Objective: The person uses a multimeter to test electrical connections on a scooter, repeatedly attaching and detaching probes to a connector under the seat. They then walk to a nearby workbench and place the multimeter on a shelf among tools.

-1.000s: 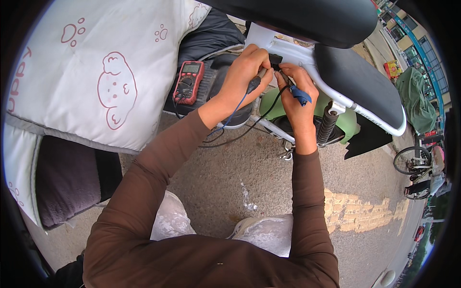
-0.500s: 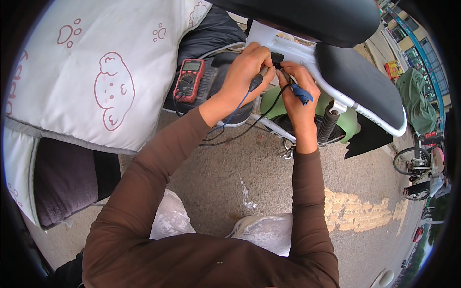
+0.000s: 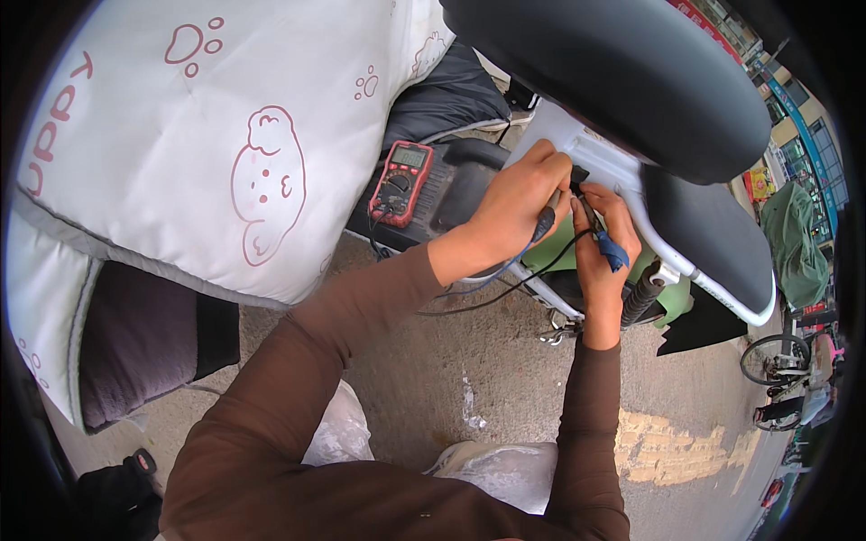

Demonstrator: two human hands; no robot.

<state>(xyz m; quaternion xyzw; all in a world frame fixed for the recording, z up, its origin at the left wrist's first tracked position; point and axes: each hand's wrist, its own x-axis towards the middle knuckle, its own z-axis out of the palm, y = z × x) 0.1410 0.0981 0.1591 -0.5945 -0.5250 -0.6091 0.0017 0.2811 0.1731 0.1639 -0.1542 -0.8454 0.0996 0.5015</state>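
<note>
My left hand (image 3: 521, 194) is closed round a dark test probe (image 3: 546, 220) whose thin lead runs down past the wrist. My right hand (image 3: 603, 257) pinches a second test probe (image 3: 588, 213), with a strip of blue tape (image 3: 613, 252) beside the fingers. Both hands meet at a small black connector (image 3: 580, 174) below the raised seat; the probe tips are hidden by the fingers. A red and black multimeter (image 3: 402, 184) lies on the scooter's dark footboard (image 3: 456, 180), left of my hands, its screen lit with a reading too small to trust.
The scooter's black seat (image 3: 622, 77) overhangs my hands, and a second black seat (image 3: 708, 248) is at the right. A white quilted cover (image 3: 198, 171) with paw prints fills the left. A coiled spring (image 3: 642, 296) stands beside my right wrist. Bicycles (image 3: 778, 365) are parked far right.
The view has shifted, so the scooter, multimeter and hands appear lower and farther right. Both hands keep their hold on the probes at the same spot.
</note>
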